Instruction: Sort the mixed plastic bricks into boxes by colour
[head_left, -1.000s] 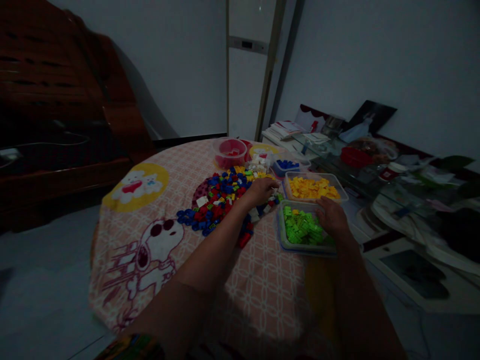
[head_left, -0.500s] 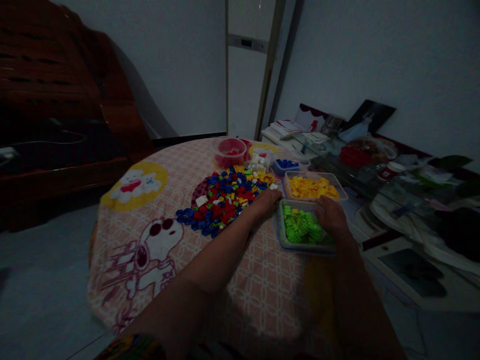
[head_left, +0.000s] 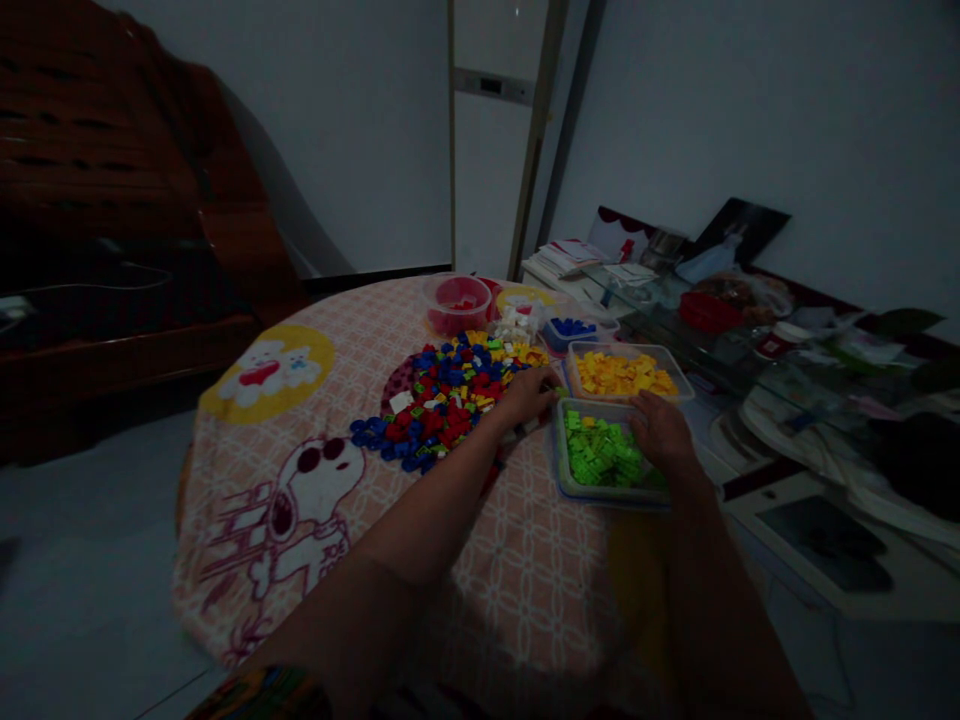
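My left hand (head_left: 529, 396) is closed in a pinch at the right side of the pile of mixed toy building bricks (head_left: 454, 400). A small green brick (head_left: 560, 392) shows at its fingertips, close to the far left corner of a clear plastic box (head_left: 562, 470). Light green bricks (head_left: 604, 450) and a little yellow fill that box. My right hand (head_left: 664, 432) grips the box at its right side, its fingers by the far rim. Just behind stands another clear box (head_left: 684, 392), holding yellow bricks (head_left: 626, 374).
At the back of the round, cloth-covered table (head_left: 517, 590) are a pink tub (head_left: 457, 305) with red bricks, white bricks (head_left: 517, 325) and a box of blue bricks (head_left: 572, 328). A cluttered glass shelf (head_left: 787, 390) runs along the right. A wooden bench (head_left: 112, 200) stands left.
My left hand has lifted slightly and its fingers have curled, with a green brick now visible at their tips. The right hand stays at the green bricks' box.
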